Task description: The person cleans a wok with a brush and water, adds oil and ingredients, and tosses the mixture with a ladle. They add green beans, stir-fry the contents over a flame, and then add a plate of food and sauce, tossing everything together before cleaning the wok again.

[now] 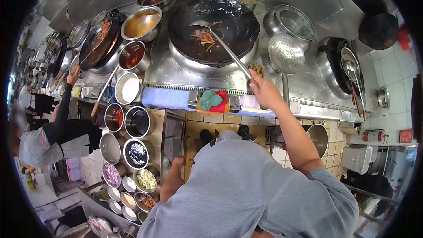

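Observation:
My right hand is closed around the handle of a long metal ladle. Its bowl end rests inside a large black wok, beside a small heap of sliced onion and other strips of food. The wok sits on a round steel burner ring. My left hand hangs low beside the side counter, away from the wok; its fingers are too small and shaded to make out. Right of the wok, a perforated skimmer lies with its handle toward me, near my right hand.
Steel pots of sauce stand left of the wok, with several ingredient bowls down the side counter. Folded cloths lie on the stove's front edge. A co-worker reaches toward another wok at left. A second burner is at right.

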